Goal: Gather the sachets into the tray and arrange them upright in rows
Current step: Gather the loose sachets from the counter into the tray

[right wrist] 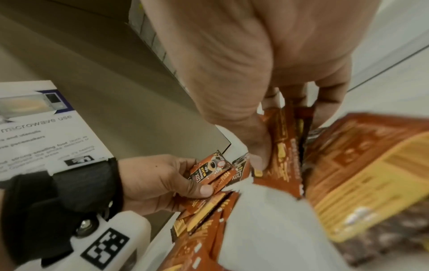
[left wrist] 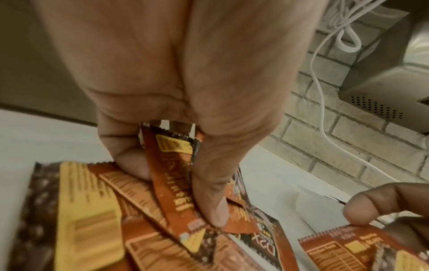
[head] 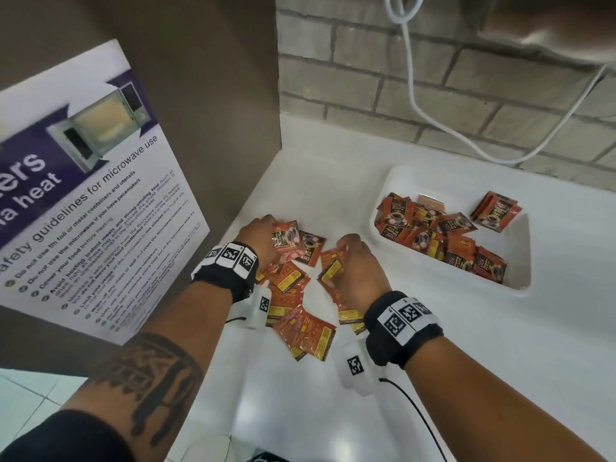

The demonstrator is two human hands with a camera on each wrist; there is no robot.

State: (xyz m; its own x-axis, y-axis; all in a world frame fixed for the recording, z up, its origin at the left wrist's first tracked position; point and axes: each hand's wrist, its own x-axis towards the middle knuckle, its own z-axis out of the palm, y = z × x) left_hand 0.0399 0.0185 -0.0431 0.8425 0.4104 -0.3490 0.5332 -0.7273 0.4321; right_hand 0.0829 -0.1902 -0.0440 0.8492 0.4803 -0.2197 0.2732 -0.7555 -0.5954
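Note:
Several orange coffee sachets (head: 301, 323) lie loose in a pile on the white counter (head: 433, 345). My left hand (head: 258, 240) is over the pile's far left and pinches a small bunch of sachets (left wrist: 171, 174) between thumb and fingers. My right hand (head: 353, 261) is at the pile's right side, its thumb and fingers gripping other sachets (right wrist: 282, 155). The white tray (head: 523, 255) stands to the right and holds several sachets (head: 443, 238) lying jumbled, with a small stack (head: 495, 211) leaning at its far end.
A brown cabinet side (head: 206, 95) with a microwave safety poster (head: 83, 201) stands on the left. A brick wall (head: 433, 71) runs behind the counter, with a white cable (head: 413, 95) hanging down it. A grey appliance (head: 550, 25) is at upper right.

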